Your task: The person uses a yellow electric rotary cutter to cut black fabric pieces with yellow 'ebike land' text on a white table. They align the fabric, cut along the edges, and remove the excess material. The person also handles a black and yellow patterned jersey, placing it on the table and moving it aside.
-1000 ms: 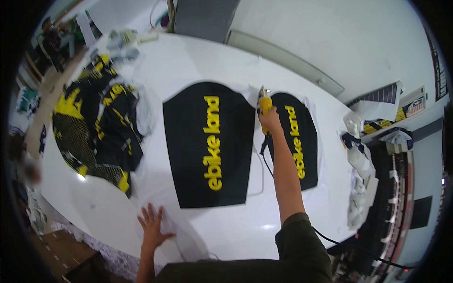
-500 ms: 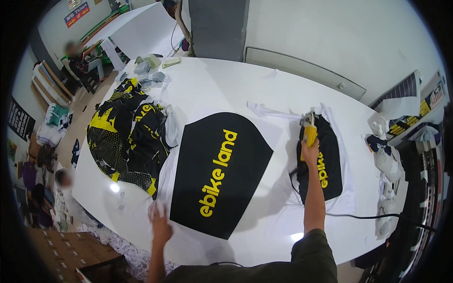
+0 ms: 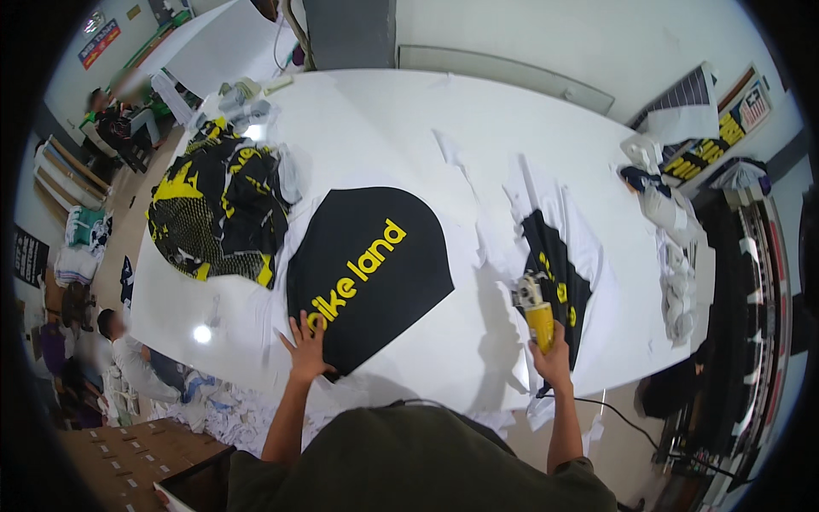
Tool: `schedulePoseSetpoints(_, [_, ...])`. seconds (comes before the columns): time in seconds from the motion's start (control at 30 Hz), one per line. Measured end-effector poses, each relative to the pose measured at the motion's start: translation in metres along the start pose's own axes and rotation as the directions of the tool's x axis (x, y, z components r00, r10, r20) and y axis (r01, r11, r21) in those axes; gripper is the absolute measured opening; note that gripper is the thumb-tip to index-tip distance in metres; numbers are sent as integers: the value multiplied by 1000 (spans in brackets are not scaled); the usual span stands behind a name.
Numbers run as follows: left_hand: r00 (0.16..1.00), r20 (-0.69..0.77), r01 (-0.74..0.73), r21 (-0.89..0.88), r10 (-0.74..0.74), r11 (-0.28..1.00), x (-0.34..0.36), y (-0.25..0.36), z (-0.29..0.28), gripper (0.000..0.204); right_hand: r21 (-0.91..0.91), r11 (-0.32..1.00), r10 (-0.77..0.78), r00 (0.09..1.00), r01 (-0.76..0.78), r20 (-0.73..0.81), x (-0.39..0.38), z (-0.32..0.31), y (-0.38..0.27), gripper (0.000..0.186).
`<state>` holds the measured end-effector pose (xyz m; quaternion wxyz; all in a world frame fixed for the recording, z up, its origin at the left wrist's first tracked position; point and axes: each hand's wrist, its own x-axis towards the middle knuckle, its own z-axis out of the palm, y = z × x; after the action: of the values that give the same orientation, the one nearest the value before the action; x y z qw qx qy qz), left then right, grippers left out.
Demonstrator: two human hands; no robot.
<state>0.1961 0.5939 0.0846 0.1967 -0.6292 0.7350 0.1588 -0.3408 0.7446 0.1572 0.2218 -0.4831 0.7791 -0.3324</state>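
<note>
My right hand is wrapped round the yellow body of a handheld electric fabric cutter, its metal head pointing away from me. The cutter is at the left side of a black fabric piece with yellow print, which lies with white fabric edges around it. My left hand rests with fingers spread on the lower left corner of a larger black panel with yellow lettering. That panel lies flat, its pointed end toward me.
A crumpled pile of black and yellow patterned fabric sits at the left of the white table. White bundles line the right edge. A black cord trails off to the right. A seated person is beyond the left edge.
My right hand has brought the cutter nearer, to the left side of the right-hand fabric, now shifted and folded narrower. My left hand has moved onto the large black panel. The view has shifted.
</note>
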Motion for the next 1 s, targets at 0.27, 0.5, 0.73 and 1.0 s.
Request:
schedulePoseSetpoints(0.27, [988,-102,-137,-269,114,953,17,42,16,137,-135,982,164,960,-136,225,-98,43,-35,69])
schedulePoseSetpoints(0.5, [993,-49,-117,-293,107,949,16,37,19,140,-173,977,163,962,-127,219,-135,58,-27,71])
schedulePoseSetpoints(0.73, [993,-47,-113,-310,104,944,12,38,15,135,-143,981,154,970,-129,186,-151,54,-46,69])
schedulePoseSetpoints(1.0, [899,-302,-400,-268,318,876,23,92,1,87,-1,995,99,994,-99,-49,-159,17,-72,73])
